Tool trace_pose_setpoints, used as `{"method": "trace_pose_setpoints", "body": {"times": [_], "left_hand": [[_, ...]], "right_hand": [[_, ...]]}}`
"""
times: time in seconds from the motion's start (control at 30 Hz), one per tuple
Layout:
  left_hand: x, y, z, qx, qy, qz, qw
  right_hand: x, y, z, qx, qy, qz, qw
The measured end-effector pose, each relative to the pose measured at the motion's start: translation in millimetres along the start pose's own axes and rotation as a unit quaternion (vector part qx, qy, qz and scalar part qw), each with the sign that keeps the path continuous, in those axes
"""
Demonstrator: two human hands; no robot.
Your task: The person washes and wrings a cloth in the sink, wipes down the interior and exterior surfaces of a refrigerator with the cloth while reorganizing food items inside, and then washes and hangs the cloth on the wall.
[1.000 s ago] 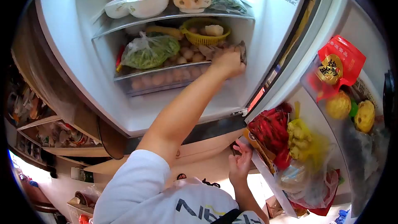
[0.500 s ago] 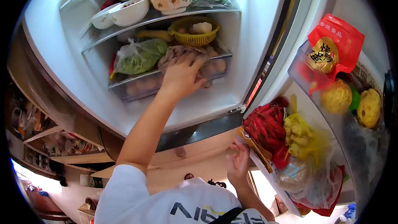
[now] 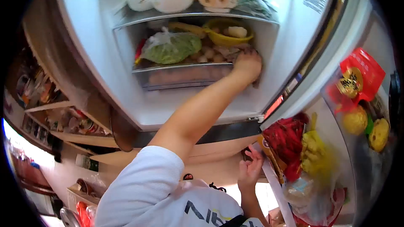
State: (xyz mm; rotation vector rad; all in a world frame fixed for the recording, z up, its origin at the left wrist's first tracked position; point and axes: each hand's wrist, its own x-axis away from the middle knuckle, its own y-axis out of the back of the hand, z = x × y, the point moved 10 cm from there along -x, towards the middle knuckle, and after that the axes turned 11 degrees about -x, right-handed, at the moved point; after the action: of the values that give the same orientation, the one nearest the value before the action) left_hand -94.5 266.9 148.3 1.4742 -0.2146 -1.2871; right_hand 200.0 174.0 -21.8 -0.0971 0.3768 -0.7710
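My left hand (image 3: pixel 248 65) reaches into the open fridge, at the right end of the lower shelf. Its fingers are curled over a crumpled brownish-grey bag (image 3: pixel 230 52); the fingertips are partly hidden. Left of the bag several eggs (image 3: pixel 208 54) lie in a clear drawer (image 3: pixel 185 85). Beside them is a clear plastic bag of green vegetables (image 3: pixel 171 49). Behind my hand stands a yellow basket (image 3: pixel 227 38) with a pale piece of food in it. My right hand (image 3: pixel 251 166) is outside, beside the fridge door's lower bin, holding nothing, its fingers apart.
White bowls (image 3: pixel 172 1) stand on the shelf above. The open door at right holds red chillies (image 3: pixel 286 138), a yellow bag (image 3: pixel 313 153) and a red packet (image 3: pixel 362 73). Wooden shelving (image 3: pixel 54 105) with small items is at left.
My left hand has moved right along the lower shelf with the crumpled bag, uncovering eggs. The view has shifted, and my right hand stays by the door.
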Motion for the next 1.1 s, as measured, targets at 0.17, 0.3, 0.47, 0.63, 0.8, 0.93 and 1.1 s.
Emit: {"method": "trace_pose_setpoints", "body": {"times": [0.17,0.3,0.47,0.63,0.8,0.93,1.1], "left_hand": [[58,40,37,0.001,-0.04,-0.06,0.997],[104,57,86,0.049,-0.039,-0.074,0.995],[120,59,94,0.026,-0.041,-0.137,0.989],[138,62,112,0.263,0.007,-0.202,0.943],[147,58,119,0.005,-0.018,-0.154,0.988],[146,68,123,0.048,-0.001,-0.133,0.99],[158,77,141,0.024,0.018,-0.085,0.996]], "right_hand": [[-1,2,1,0.04,0.019,-0.036,0.998],[-4,-11,-2,0.095,0.063,-0.057,0.992],[-70,-153,97,-0.002,0.22,0.09,0.971],[-191,-326,149,0.193,0.327,0.179,0.908],[-277,-404,73,0.406,0.225,0.284,0.839],[-312,-392,77,0.339,0.216,0.219,0.889],[-313,-336,82,0.004,0.172,0.136,0.976]]}}
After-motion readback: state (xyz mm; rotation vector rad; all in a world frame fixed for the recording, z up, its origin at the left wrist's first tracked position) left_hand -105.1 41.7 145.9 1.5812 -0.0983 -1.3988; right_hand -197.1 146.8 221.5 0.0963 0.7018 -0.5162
